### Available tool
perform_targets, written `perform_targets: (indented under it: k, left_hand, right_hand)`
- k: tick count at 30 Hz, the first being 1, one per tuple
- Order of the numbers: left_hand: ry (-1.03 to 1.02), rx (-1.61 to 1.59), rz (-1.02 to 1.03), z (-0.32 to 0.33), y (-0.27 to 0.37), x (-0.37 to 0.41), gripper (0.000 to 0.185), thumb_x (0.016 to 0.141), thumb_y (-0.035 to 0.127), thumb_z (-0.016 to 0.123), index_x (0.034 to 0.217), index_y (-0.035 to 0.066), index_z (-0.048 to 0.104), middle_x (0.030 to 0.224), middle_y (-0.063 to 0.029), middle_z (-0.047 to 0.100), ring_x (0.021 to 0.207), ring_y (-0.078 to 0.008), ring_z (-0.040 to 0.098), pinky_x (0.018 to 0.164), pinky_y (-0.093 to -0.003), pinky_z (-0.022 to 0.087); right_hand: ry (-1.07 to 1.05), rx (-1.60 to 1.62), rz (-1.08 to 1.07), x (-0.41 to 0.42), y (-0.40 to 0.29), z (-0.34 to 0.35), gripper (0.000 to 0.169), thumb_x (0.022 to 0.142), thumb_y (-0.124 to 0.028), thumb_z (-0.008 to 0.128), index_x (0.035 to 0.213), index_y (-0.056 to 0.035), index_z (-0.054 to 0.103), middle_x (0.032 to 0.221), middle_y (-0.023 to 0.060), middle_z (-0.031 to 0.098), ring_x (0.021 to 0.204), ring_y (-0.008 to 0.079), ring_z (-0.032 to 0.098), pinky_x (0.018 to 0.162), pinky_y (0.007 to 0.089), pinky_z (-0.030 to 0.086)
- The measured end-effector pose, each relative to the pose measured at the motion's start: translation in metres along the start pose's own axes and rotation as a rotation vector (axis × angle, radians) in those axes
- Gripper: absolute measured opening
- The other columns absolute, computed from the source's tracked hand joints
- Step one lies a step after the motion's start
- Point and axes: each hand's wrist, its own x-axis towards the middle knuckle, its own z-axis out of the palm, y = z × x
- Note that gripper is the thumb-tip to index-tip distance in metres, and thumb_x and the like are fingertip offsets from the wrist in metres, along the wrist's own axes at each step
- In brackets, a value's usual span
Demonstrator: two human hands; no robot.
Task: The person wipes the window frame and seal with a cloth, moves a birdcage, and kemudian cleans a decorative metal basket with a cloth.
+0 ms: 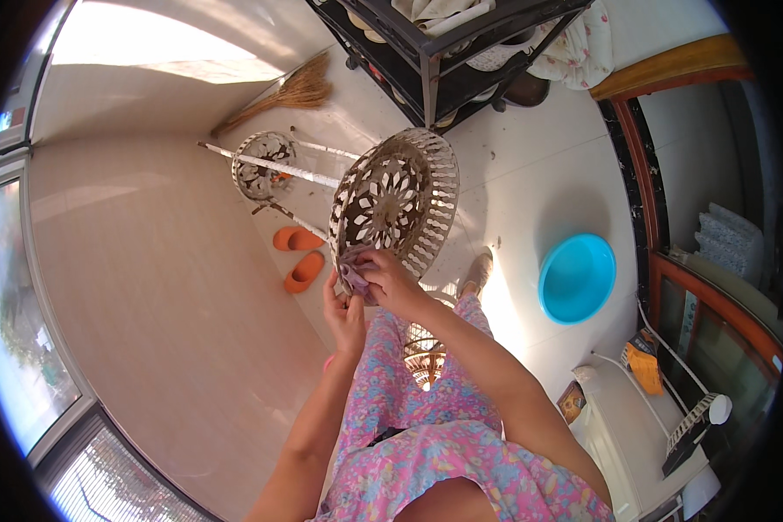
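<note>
A white openwork stand (391,209) with a round pierced basket top, stained brown, leans towards me; its legs extend to the upper left, where a smaller round pierced tier joins them. At the basket's near rim, my right hand (391,284) pinches a crumpled purple-grey cloth (355,271) against the metal. Just left of it, my left hand (346,316) has its fingers at the same rim and the cloth's lower edge. Whether the left fingers grip the rim or the cloth is hard to tell.
Orange slippers (305,271) lie beside the wall at left. A straw broom (300,88) leans in the corner near a black metal rack (430,85). On the tiled floor at right stands a blue plastic basin (577,279). A wood-framed glass door (724,307) is far right.
</note>
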Motion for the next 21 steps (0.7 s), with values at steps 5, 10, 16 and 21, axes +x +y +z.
perform_targets:
  k: [5, 10, 16, 21]
  left_hand:
    - [0.016, -0.030, -0.030, 0.006, 0.010, -0.002, 0.048, 0.084, -0.009, 0.048, 0.130, 0.000, 0.040, 0.070, 0.0047, 0.053, 0.058, -0.0001, 0.043, 0.052, -0.0154, 0.034]
    - [0.008, -0.079, -0.022, 0.009, 0.008, -0.002, 0.048, 0.084, -0.008, 0.048, 0.131, 0.001, 0.039, 0.072, 0.0037, 0.054, 0.059, -0.0003, 0.043, 0.053, -0.0157, 0.034]
    - [0.018, -0.064, -0.054, 0.007, 0.008, -0.001, 0.056, 0.084, -0.009, 0.048, 0.137, 0.000, 0.034, 0.069, 0.0022, 0.056, 0.057, -0.0013, 0.045, 0.053, -0.0166, 0.035]
    - [-0.010, -0.106, -0.013, 0.003, -0.004, 0.001, 0.053, 0.086, -0.007, 0.048, 0.136, 0.001, 0.035, 0.069, 0.0027, 0.055, 0.056, -0.0006, 0.041, 0.050, -0.0175, 0.029]
  right_hand:
    - [-0.150, -0.263, 0.207, -0.029, 0.025, -0.029, 0.033, 0.070, -0.001, 0.064, 0.101, -0.0092, 0.070, 0.107, 0.0067, 0.058, 0.105, 0.0289, 0.054, 0.091, 0.0392, 0.047]
    - [0.061, 0.108, 0.066, -0.003, -0.013, -0.001, 0.033, 0.072, -0.002, 0.062, 0.103, -0.0094, 0.069, 0.110, 0.0067, 0.059, 0.108, 0.0286, 0.054, 0.091, 0.0395, 0.047]
    - [-0.204, -0.387, 0.141, -0.010, 0.004, -0.026, 0.029, 0.071, -0.008, 0.068, 0.100, -0.0147, 0.070, 0.111, 0.0047, 0.059, 0.113, 0.0270, 0.051, 0.090, 0.0388, 0.048]
    - [-0.094, 0.024, 0.149, -0.005, -0.015, -0.019, 0.021, 0.074, -0.003, 0.063, 0.089, -0.0147, 0.073, 0.105, 0.0048, 0.061, 0.107, 0.0270, 0.055, 0.087, 0.0378, 0.049]
